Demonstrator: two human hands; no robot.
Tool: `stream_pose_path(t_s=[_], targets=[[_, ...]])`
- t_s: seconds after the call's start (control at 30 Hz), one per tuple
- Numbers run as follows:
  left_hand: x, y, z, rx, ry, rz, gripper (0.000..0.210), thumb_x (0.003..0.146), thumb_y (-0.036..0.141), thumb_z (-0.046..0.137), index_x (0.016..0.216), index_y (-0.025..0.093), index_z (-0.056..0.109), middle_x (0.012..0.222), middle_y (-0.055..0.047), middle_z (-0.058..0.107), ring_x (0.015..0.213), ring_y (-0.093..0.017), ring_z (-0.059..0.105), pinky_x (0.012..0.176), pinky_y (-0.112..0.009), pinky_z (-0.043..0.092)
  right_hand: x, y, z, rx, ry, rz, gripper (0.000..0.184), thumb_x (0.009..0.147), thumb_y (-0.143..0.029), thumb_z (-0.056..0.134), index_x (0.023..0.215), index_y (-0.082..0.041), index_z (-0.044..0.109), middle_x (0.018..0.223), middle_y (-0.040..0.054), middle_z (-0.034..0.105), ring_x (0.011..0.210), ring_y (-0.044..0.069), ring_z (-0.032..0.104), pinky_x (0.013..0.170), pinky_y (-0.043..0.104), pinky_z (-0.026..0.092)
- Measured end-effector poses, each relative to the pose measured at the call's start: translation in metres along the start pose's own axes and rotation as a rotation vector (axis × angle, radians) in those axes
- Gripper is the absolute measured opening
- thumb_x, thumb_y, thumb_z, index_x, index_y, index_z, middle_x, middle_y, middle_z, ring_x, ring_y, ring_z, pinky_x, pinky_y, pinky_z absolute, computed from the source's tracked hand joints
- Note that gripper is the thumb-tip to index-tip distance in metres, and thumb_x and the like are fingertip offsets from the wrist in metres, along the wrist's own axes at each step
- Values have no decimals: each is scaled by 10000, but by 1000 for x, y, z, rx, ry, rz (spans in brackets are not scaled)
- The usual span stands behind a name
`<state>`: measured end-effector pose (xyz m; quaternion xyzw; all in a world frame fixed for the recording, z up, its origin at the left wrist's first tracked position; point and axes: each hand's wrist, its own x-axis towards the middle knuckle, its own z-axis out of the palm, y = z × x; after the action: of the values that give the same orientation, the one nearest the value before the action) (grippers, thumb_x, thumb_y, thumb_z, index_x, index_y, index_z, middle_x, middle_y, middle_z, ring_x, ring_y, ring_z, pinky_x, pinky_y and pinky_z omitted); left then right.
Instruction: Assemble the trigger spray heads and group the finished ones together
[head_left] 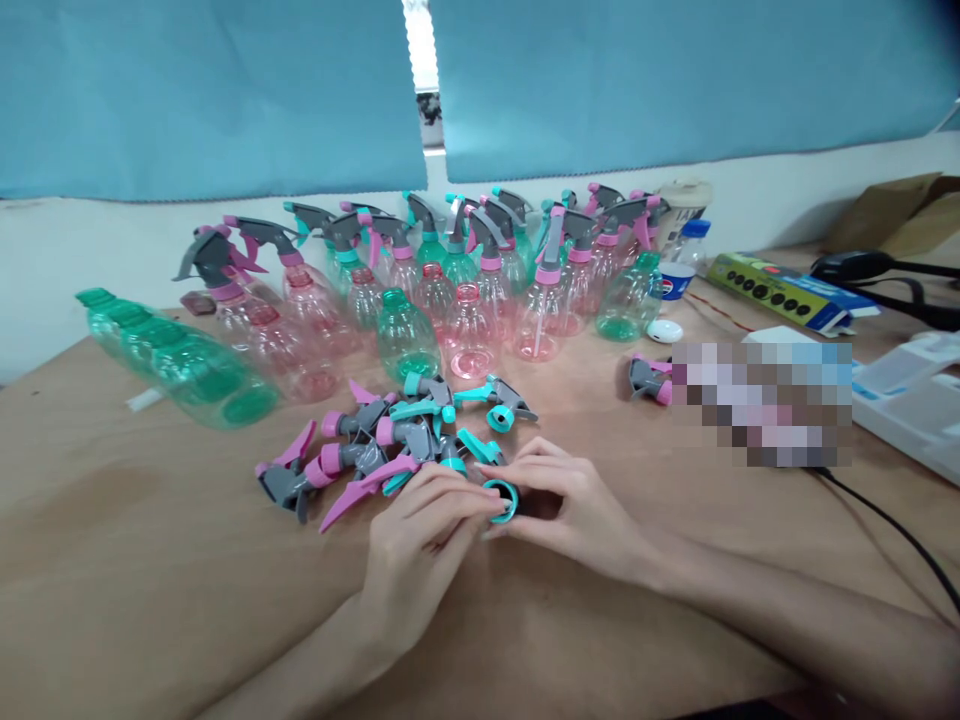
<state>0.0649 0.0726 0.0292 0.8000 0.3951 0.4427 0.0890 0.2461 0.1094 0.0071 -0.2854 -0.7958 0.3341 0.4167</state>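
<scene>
My right hand (589,510) grips a trigger spray head by its teal collar (514,492), whose dark round opening faces me. The fingers of my left hand (424,545) are closed, with their tips at the collar's opening; whatever they pinch there is too small or hidden to make out. Just beyond my hands lies a pile of loose spray heads, grey with pink or teal triggers and collars, such as a pink one (352,460) and a teal one (501,410).
Behind the pile stand several clear pink bottles (471,335) and green bottles (409,335), many with spray heads fitted. Green bottles (195,375) lie at the left. Rightward are a Pepsi bottle (679,270), a yellow-green box (780,290), a white plastic organiser (915,400) and a black cable (892,520).
</scene>
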Motion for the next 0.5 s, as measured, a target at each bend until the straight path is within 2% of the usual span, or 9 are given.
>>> stream_pose_path(t_s=[0.17,0.3,0.5], targets=[[-1,1,-1,65,11,42,124,863,128,594,861,229,667,788,3,658,763,-145,602,685,-269,517,0,-2,0,13,-20,-9,428,753,-312,734,1166,-252,641,840,18,716,808,185,574,733,345,520],[-5,-1,1,129,42,-64,88,862,191,608,801,216,666,807,-8,549,694,-119,568,584,-220,496,0,-2,-1,-6,-21,-34,431,774,-316,715,1190,-247,626,855,16,714,811,179,573,744,339,516],[-5,-4,2,134,-35,-126,74,842,153,609,847,208,659,826,-12,541,750,-135,563,656,-244,504,-1,2,-1,-41,4,-63,431,779,-282,712,1192,-190,627,843,39,708,803,182,566,720,319,512]])
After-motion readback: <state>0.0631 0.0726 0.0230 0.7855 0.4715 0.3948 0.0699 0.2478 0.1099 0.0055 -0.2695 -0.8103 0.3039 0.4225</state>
